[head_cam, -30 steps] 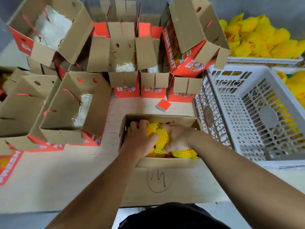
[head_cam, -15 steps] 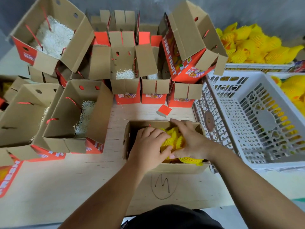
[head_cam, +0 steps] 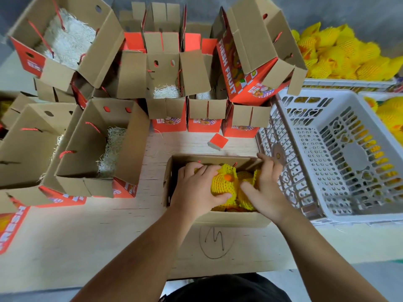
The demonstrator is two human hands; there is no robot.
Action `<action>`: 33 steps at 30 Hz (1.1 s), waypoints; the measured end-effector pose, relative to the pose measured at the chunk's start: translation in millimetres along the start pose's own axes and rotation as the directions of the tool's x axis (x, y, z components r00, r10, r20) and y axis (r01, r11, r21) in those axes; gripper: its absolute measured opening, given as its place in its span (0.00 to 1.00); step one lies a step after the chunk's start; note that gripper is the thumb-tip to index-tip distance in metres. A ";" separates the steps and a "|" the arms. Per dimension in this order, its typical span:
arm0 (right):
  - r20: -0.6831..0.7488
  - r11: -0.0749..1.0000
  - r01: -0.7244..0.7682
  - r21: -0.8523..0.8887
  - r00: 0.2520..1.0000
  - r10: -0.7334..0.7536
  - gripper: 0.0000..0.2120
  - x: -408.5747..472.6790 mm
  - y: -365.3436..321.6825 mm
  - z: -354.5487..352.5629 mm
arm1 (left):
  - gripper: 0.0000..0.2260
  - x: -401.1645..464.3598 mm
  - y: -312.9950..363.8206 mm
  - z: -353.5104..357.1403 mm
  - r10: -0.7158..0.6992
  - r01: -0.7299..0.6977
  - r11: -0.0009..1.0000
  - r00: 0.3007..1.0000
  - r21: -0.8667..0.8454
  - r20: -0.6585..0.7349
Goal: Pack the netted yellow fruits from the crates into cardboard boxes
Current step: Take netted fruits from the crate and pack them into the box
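Observation:
An open cardboard box (head_cam: 231, 219) stands on the table right in front of me. Inside it lie several fruits in yellow foam net. My left hand (head_cam: 196, 188) grips one netted yellow fruit (head_cam: 224, 182) with an orange tip showing, thumb under it and fingers over its top. My right hand (head_cam: 266, 188) lies with fairly straight fingers on the fruits (head_cam: 246, 192) at the box's right side, its fingertips at the far right rim. More netted fruits (head_cam: 346, 55) are heaped in a crate at the back right.
A white plastic crate (head_cam: 340, 153) with no fruit in it stands right of the box, and another with yellow fruits (head_cam: 390, 114) lies beyond it. Several open red-and-brown cardboard boxes (head_cam: 98, 149) with pale shredded filling crowd the left and back. A small red cube (head_cam: 218, 141) lies behind my box.
Both hands have shifted apart inside the box. The left hand now grips a fruit turned with its orange tip up, and the right hand has moved to the box's right side.

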State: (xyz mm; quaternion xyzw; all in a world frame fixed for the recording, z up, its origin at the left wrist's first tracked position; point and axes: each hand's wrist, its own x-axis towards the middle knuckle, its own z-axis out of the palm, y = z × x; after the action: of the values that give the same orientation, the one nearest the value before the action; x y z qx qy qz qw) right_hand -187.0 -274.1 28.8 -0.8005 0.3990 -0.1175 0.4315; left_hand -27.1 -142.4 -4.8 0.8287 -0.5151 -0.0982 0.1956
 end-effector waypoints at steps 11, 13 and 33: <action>-0.037 0.956 0.059 -0.287 0.997 -0.073 0.40 -3.6 5.7 -3.9 | 0.35 1.7 -1.5 -2.2 -0.013 0.014 1.000 0.999 0.015 -0.034; -0.045 0.896 -0.015 -0.445 0.999 -0.005 0.34 -3.5 4.6 5.0 | 0.28 0.0 -3.0 0.9 0.000 0.000 1.000 0.999 0.006 -0.052; 0.054 0.998 -0.002 0.065 0.999 -0.001 0.21 -28.9 56.5 -16.2 | 0.19 -59.0 -32.7 -11.5 -0.655 0.692 0.518 0.699 -0.504 0.286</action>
State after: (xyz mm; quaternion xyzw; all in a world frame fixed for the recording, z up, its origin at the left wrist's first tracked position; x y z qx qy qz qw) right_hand -244.9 -279.9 -1.3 -0.7888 0.3833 -0.1086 0.4681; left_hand -22.7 -74.4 -10.7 0.8585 -0.1042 -0.3419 0.3676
